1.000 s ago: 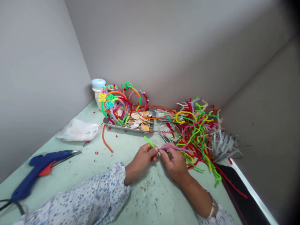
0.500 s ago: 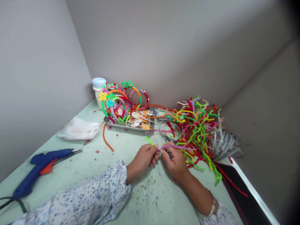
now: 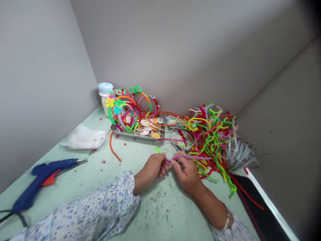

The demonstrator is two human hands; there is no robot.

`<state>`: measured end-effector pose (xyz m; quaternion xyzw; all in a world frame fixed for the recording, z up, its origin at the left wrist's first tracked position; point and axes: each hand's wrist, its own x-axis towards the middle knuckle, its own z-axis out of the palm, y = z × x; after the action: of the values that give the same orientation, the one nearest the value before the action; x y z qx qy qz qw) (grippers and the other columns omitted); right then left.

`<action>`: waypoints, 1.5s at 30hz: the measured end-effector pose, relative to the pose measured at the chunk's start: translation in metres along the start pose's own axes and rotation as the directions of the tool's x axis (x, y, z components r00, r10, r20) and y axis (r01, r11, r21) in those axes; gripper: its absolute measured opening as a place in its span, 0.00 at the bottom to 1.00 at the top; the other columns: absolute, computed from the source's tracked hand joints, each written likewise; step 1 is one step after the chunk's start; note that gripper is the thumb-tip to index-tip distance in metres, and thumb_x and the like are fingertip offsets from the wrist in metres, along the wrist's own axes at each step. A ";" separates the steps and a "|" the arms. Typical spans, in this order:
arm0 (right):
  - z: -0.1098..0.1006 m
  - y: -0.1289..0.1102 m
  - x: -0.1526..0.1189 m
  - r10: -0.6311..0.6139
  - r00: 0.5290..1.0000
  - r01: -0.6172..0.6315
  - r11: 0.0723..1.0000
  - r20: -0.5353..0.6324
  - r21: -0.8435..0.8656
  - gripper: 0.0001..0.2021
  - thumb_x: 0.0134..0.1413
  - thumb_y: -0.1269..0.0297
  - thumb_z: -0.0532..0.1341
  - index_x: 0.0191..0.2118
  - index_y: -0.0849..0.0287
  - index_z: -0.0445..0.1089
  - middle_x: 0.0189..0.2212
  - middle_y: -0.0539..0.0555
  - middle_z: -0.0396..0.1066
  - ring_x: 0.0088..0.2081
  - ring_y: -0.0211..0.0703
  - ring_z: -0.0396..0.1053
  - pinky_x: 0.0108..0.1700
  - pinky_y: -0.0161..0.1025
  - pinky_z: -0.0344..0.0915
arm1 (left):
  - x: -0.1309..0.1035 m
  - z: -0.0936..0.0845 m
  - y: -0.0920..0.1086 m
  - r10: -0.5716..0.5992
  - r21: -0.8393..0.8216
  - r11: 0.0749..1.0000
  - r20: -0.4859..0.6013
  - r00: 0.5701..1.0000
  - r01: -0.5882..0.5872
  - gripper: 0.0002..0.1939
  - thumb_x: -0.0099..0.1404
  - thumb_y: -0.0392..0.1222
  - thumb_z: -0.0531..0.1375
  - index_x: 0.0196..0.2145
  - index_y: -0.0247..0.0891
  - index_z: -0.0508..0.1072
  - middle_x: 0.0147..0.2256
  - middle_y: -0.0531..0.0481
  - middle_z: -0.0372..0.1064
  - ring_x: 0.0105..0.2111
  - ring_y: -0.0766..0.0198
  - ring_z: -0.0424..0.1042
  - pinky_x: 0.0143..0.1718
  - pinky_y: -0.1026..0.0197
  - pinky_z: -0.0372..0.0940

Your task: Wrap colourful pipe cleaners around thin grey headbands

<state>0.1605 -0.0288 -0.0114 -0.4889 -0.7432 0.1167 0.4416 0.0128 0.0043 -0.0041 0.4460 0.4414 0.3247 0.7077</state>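
Low over the table's middle, my left hand (image 3: 155,165) is closed on a fuzzy pipe cleaner strand, whose bright green end (image 3: 157,149) sticks out beyond the thumb. Just to the right, my right hand (image 3: 187,172) pinches a purple pipe cleaner (image 3: 193,157), its tail reaching rightward over the hand. A short purple stretch spans the small gap between both hands. How the green and purple parts join is hidden by my fingers. Behind my right hand lie thin bare metal hoops (image 3: 179,145).
A metal tray (image 3: 135,134) holds shells and several pipe-cleaner-wrapped headbands (image 3: 125,100). A tangled pile of pipe cleaners (image 3: 210,134) lies at right, beside grey strips (image 3: 239,154). At left are a blue glue gun (image 3: 32,187), a white plastic packet (image 3: 84,138) and a blue-lidded jar (image 3: 105,88).
My left hand has shifted slightly left, away from my right hand, and more of the purple strand shows between them. My right hand stays nearly in place.
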 end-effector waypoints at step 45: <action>0.001 0.000 0.000 -0.153 0.976 0.121 0.972 -0.154 -0.200 0.04 0.54 0.68 0.61 0.37 0.54 0.69 0.33 0.51 0.75 0.37 0.44 0.71 0.46 0.47 0.64 | 0.001 -0.002 -0.002 0.028 -0.185 0.982 -0.027 0.999 -0.033 0.21 0.60 0.53 0.52 0.22 0.33 0.68 0.17 0.53 0.62 0.13 0.73 0.57 0.14 0.69 0.49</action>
<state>0.1592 -0.0284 -0.0117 -0.4843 -0.7429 -0.0270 0.4614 0.0120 0.0054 -0.0065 0.3808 0.4111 0.3806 0.7356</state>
